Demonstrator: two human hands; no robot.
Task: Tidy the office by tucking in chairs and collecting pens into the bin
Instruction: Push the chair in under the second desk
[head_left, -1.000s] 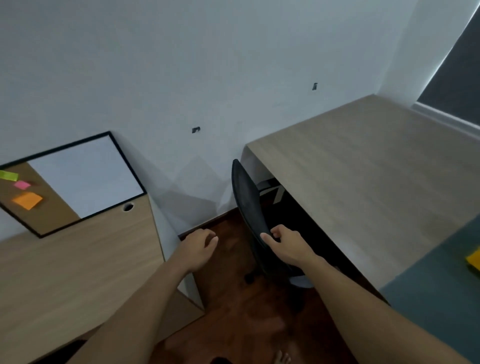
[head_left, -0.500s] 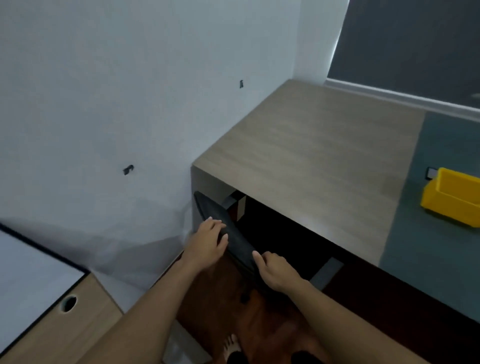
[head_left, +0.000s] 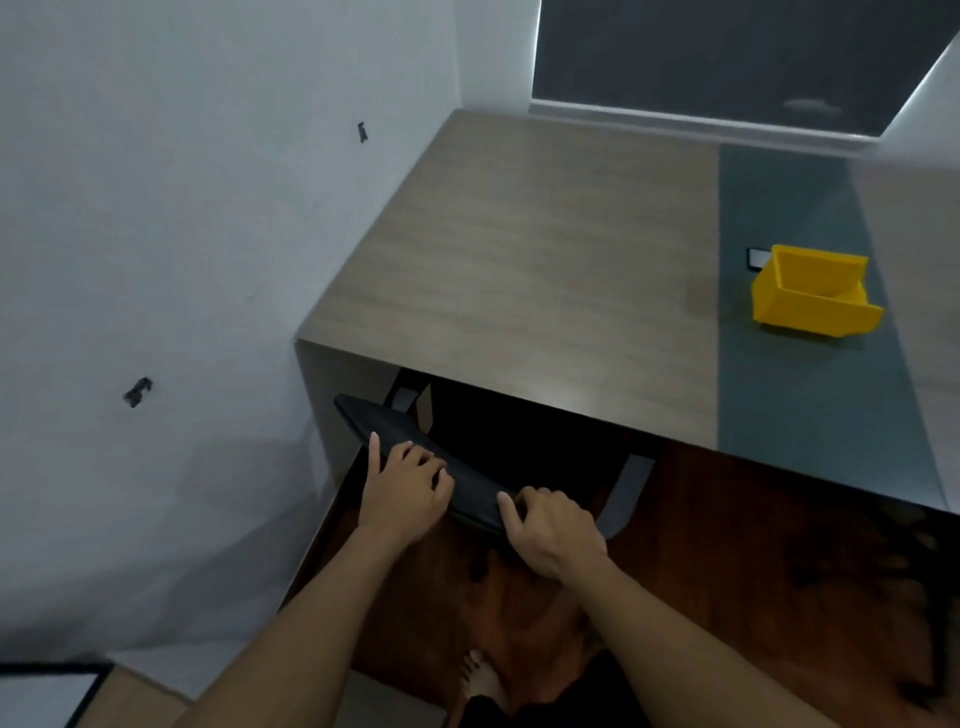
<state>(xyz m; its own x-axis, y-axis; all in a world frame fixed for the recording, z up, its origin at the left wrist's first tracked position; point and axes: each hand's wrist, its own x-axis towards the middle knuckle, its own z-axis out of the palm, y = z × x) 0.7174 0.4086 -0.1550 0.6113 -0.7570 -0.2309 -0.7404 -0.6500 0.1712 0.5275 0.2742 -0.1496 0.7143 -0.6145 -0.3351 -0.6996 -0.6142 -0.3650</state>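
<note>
Black chair (head_left: 415, 447): only the curved top edge of its backrest shows, dark and matte, lying just ahead of both hands with the seat hidden beneath the surface (head_left: 545, 270). Left hand (head_left: 405, 493) closed over the backrest's middle, fingers curled on top. Right hand (head_left: 556, 530) gripping the near end, thumb pressed against the rear face. Yellow bin (head_left: 810, 296), well ahead and right of the right hand, stands on the surface's grey-green strip; its visible interior holds nothing. Against half a second earlier, the backrest sits closer under the surface edge, and the bin shows in full.
</note>
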